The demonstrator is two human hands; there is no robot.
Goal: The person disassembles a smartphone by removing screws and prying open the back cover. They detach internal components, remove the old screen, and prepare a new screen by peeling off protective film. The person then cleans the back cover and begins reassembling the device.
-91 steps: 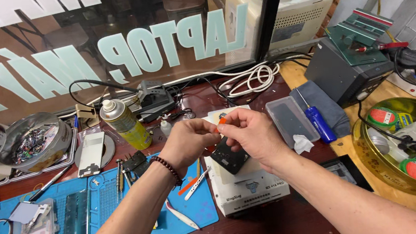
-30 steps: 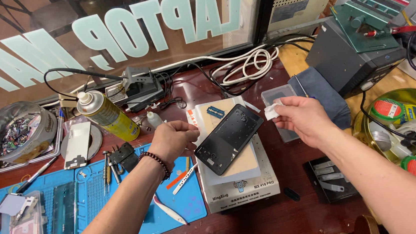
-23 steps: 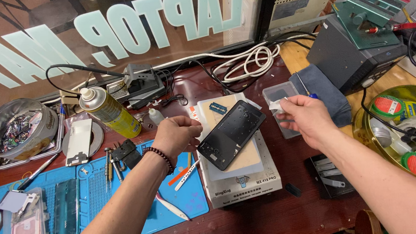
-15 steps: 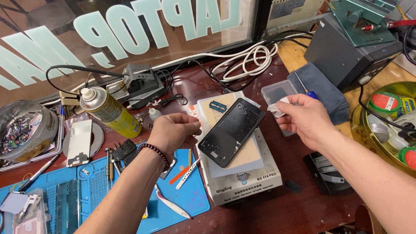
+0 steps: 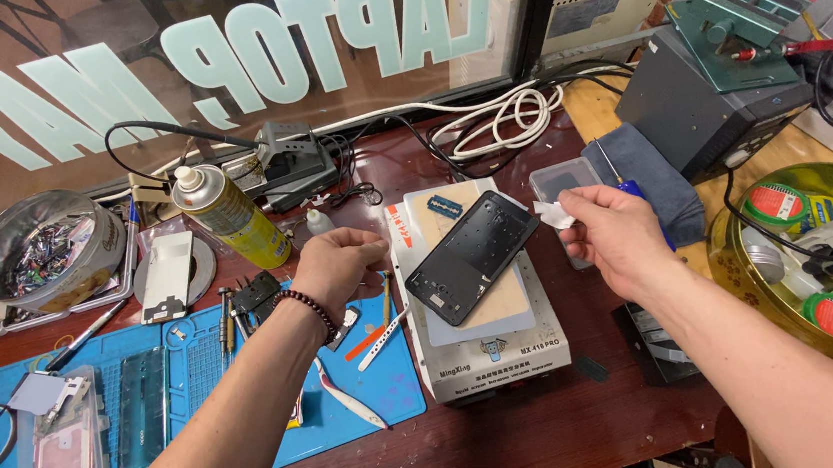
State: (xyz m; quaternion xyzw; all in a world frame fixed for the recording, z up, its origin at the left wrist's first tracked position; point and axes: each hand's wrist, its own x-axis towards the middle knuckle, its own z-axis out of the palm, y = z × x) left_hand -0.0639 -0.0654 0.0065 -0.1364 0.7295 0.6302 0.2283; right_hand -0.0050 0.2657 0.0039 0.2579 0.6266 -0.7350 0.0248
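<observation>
Close to the person, a blue work mat (image 5: 390, 392) is lying on the red-brown table (image 5: 515, 436), and small tools are lying on it: white tweezers (image 5: 351, 408), a little orange pick (image 5: 366, 343) and thin screwdrivers (image 5: 227, 326).

Just past the mat, the left hand (image 5: 337, 268) is hanging over its far edge. Its fingers are curled loosely and it is holding nothing that I can see. It is not touching the phone.

Beside it, a white box-shaped heating machine (image 5: 493, 358) is sitting on the table. A black phone frame (image 5: 472, 256) is lying at a slant on its tan top plate. The frame looks bare, so I think it has already been taken apart from its other pieces. It is resting by itself; no hand is on it.

To the right, the right hand (image 5: 613, 237) is pinching a small white scrap (image 5: 555, 215) between thumb and fingers, just off the frame's far corner. A clear plastic box (image 5: 563, 183) is sitting right behind the scrap. I think the little scrap has come off the phone and is not put down yet, so cleaning the frame and putting things back together are likely left to do.

Farther back, a yellow spray can (image 5: 226, 212) is standing up, a white cable coil (image 5: 507, 121) is lying by the window, and a grey machine (image 5: 702, 109) is sitting far right.
</observation>
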